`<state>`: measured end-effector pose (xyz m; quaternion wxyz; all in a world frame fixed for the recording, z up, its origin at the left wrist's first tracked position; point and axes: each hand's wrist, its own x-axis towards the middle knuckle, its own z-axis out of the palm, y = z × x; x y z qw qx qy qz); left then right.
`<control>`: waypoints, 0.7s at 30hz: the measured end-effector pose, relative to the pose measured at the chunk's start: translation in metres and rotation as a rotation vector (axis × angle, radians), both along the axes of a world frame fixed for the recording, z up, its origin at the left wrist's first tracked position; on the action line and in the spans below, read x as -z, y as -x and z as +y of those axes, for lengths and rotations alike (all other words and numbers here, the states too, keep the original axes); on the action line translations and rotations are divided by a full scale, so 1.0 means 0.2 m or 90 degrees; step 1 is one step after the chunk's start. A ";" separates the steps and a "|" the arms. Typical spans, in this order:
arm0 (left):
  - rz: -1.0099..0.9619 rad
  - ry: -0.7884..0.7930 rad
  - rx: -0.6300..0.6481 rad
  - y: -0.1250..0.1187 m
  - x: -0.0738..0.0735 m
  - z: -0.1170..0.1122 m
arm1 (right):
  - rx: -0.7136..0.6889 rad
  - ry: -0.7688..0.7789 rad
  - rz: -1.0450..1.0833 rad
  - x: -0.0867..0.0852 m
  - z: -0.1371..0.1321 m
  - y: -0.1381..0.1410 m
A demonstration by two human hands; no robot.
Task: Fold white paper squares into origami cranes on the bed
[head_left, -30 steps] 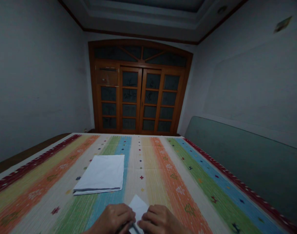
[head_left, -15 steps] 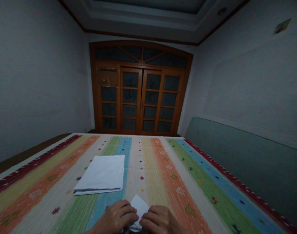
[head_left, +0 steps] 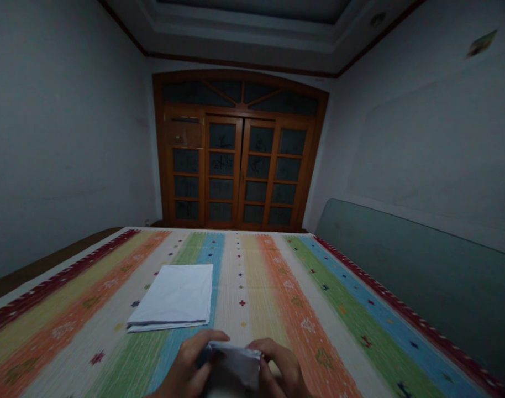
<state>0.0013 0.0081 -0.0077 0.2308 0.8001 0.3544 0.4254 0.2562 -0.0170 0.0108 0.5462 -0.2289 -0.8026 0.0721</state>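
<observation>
Surface: one bed under a striped woven bedspread (head_left: 302,337). Room: one glazed wooden double door (head_left: 238,166) at the far wall; one grey-green panel (head_left: 405,265) along the bed's right side. Counted: two hands, left (head_left: 186,367) and right (head_left: 279,367); one folded white sheet (head_left: 235,365); one stack of white sheets (head_left: 172,296), ahead of the left hand. The fingers (head_left: 211,335) of both hands are curled, gripping the folded white sheet between them.

Left hand (head_left: 186,367) and right hand (head_left: 277,367) around folded white sheet (head_left: 235,365)
</observation>
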 end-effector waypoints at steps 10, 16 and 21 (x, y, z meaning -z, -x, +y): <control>0.004 0.058 -0.044 -0.02 -0.05 -0.01 | 0.041 0.090 0.027 0.02 0.01 -0.02; -0.067 0.120 -0.054 -0.08 -0.09 0.01 | 0.113 0.310 0.075 0.06 0.03 0.02; -0.056 0.090 -0.093 -0.10 -0.07 0.02 | 0.156 0.392 0.132 0.05 0.08 0.02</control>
